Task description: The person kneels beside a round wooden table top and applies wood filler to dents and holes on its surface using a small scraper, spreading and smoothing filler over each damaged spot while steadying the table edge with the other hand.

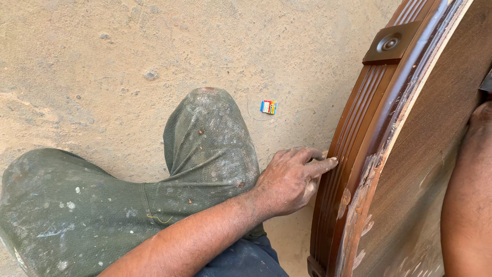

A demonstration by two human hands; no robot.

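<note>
Dusty sandy floor (102, 61) all around, with a small bright multicoloured packet (268, 106) lying on it well apart from the work; the person's knee in paint-flecked green trousers (210, 149) sits between that and the hands.

Left hand (292, 179) is loosely curled, holding nothing, with the index fingertip (332, 162) pressed flat against the grooved edge of a curved dark-brown wooden frame (353, 154); the frame stands on its edge at the right of the view, arcing from top right down to the bottom, with a square rosette block (389, 43) near the top; its inner rim has pale patches (359, 195) where the finish has chipped or rubbed off.

Right side only shows a forearm (466, 205) laid against the panel; the right hand itself is out of view, so can't tell what it's doing.

My take: keep the finger running along one groove, light pressure, so it follows the fluting and doesn't skip over ridges; the forearm looks to be steadying the piece, which seems wise since it's standing on edge.
</note>
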